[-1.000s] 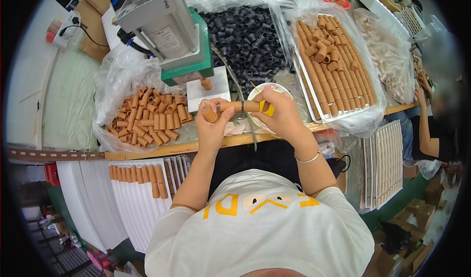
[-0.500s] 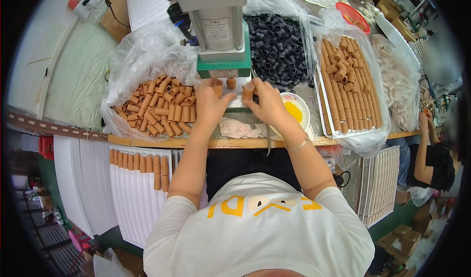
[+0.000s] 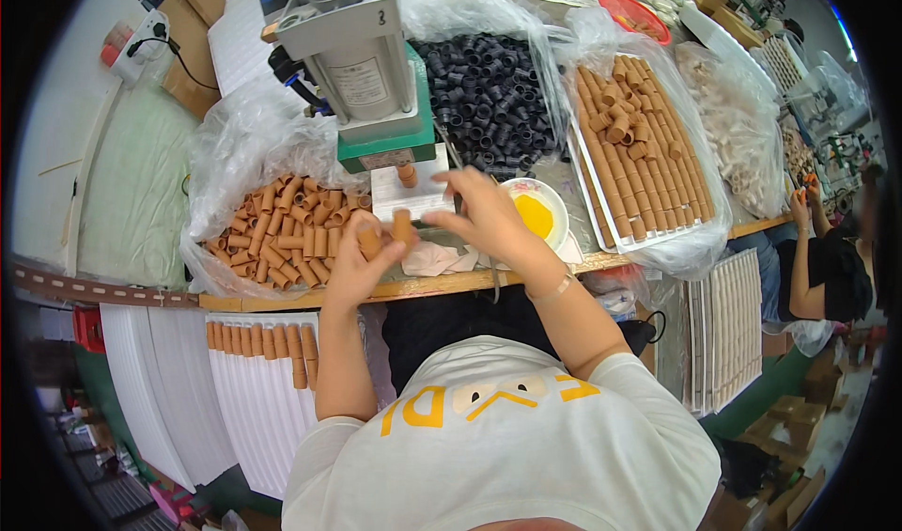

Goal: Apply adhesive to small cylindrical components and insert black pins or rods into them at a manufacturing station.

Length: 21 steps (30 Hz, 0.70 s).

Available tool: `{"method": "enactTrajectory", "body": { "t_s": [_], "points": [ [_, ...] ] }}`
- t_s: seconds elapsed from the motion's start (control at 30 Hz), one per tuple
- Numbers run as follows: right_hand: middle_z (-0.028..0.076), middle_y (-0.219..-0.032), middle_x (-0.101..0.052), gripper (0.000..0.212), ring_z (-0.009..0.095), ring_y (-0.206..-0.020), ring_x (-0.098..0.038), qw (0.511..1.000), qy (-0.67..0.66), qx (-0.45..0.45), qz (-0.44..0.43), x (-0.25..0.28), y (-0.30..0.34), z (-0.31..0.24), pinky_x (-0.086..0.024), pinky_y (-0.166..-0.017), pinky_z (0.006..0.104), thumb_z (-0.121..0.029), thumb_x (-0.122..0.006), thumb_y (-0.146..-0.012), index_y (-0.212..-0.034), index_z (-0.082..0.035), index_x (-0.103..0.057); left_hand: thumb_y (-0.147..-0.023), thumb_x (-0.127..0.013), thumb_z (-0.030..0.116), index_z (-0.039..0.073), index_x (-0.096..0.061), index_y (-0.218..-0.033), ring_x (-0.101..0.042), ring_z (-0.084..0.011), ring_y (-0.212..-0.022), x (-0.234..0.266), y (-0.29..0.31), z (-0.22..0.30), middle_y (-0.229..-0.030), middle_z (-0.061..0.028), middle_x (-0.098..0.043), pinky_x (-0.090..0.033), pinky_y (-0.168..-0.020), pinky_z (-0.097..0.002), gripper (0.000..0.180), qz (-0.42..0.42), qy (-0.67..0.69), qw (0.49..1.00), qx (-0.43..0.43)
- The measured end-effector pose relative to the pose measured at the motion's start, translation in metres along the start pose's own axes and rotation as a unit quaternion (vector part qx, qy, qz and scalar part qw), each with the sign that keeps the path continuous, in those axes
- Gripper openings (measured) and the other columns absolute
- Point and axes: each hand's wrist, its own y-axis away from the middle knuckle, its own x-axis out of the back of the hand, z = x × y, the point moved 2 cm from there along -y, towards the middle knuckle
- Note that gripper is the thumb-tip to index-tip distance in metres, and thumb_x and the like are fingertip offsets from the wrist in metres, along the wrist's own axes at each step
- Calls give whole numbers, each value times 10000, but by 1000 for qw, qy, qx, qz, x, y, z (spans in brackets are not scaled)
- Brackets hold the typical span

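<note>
My left hand (image 3: 349, 266) is closed near the table's front edge, with one short brown tube (image 3: 368, 242) in its grip. A second brown tube (image 3: 402, 225) stands upright at its fingertips. Just right of that, my right hand (image 3: 489, 219) has its thumb and fingers apart, and nothing shows between them. Beyond both hands stands a press with a grey cylinder (image 3: 365, 85) and a green block (image 3: 387, 151). A brown piece (image 3: 406, 176) is under the block, above the white base plate (image 3: 385, 191).
Loose brown tubes (image 3: 282, 232) lie heaped on the left, black collars (image 3: 489, 99) behind the press. A bowl of yellow stuff (image 3: 534, 216) and a pink cloth (image 3: 440, 259) sit nearby. Right, a tray (image 3: 601, 235) bears rows of brown tubes. A person (image 3: 827, 268) works far right.
My left hand has drawn back from the press toward me and now has two tubes. My right hand has let go of the tube it held beside the press. The view has shifted.
</note>
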Motion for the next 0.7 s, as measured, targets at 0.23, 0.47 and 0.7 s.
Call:
{"method": "enactTrajectory", "body": {
  "t_s": [0.23,0.47,0.7],
  "points": [
    [17,-661,-598,200,91,-618,-553,985,-166,13,-34,17,47,15,-456,-583,246,-126,-736,-836,-974,-8,-652,-769,-786,56,64,-454,-941,-628,-125,-854,-66,-4,-7,-946,-71,-665,-512,-753,-288,375,-58,-82,995,26],
    [50,-681,-633,223,130,-598,-581,989,-147,-3,4,24,55,21,-480,-583,269,-137,-745,-826,-991,-19,-651,-746,-779,36,49,-455,-908,-634,-151,-839,-91,2,-12,-943,-109,-667,-506,-730,-307,362,55,-235,970,-9],
    [160,-897,-663,211,350,-840,-653,964,208,-90,138,66,4,124,-516,-739,420,-249,-685,-854,-996,-102,-735,-759,-752,41,58,-581,-1113,-587,-161,-914,5,38,1,-1050,-23,-598,-502,-802,-298,394,196,57,979,24]
  ]
}}
